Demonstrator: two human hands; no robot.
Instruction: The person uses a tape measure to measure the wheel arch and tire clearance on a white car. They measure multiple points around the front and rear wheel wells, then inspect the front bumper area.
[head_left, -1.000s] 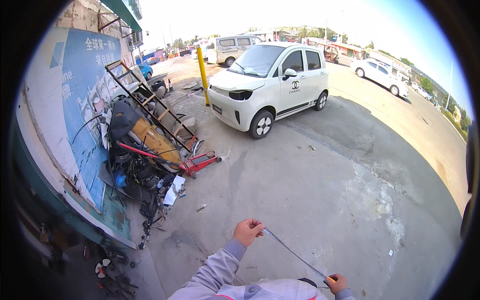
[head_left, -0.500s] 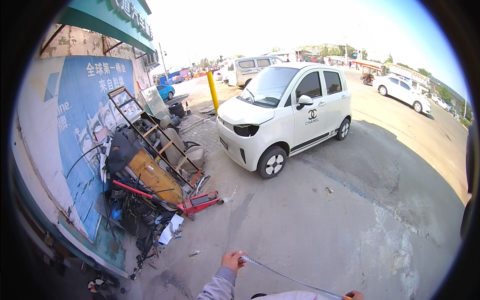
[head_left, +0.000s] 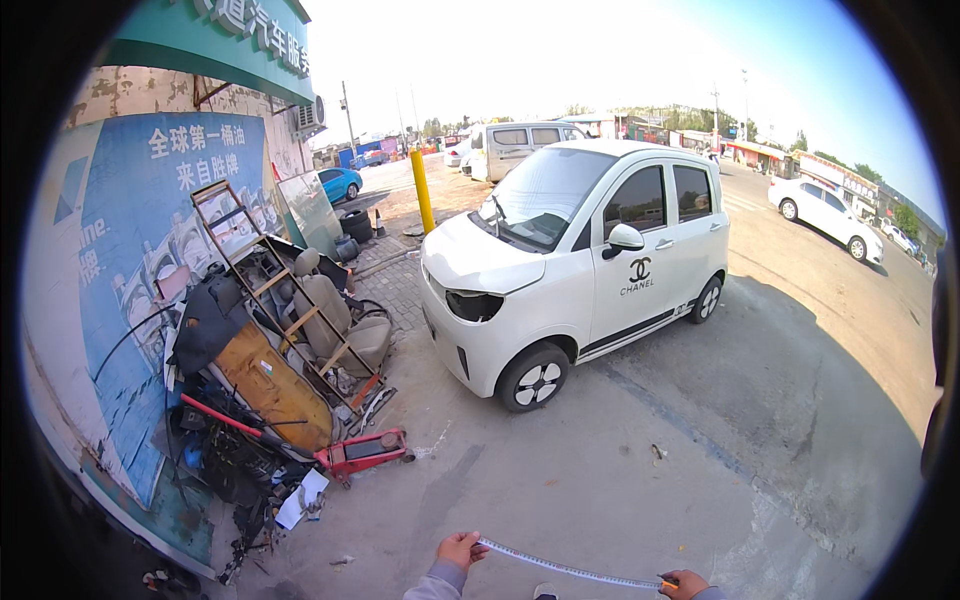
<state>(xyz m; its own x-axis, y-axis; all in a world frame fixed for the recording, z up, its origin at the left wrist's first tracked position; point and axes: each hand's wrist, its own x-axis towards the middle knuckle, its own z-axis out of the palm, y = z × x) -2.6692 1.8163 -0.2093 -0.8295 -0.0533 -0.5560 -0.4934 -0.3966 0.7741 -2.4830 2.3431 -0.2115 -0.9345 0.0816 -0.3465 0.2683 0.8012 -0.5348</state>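
At the lower edge, my left hand (head_left: 461, 550) pinches the free end of a tape measure. The white tape measure blade (head_left: 570, 569) stretches to the right, sagging a little, above the concrete. My right hand (head_left: 686, 583) is closed on the tape measure's orange case (head_left: 668, 582), which is mostly covered by the fingers. Beyond both hands stands a small white car (head_left: 570, 270); neither hand touches it. An opening shows where its near headlight (head_left: 474, 306) would sit.
A red floor jack (head_left: 362, 452) lies on the left, beside a heap of car parts, a seat (head_left: 350, 330) and a ladder (head_left: 262, 290) against the wall. Behind the car are a yellow post (head_left: 422, 192) and a van (head_left: 515, 145). A white sedan (head_left: 826, 215) stands far right.
The view has shifted, bringing the small car closer. My right hand has come further into sight with the tape case; the blade stays stretched between both hands and lies more level.
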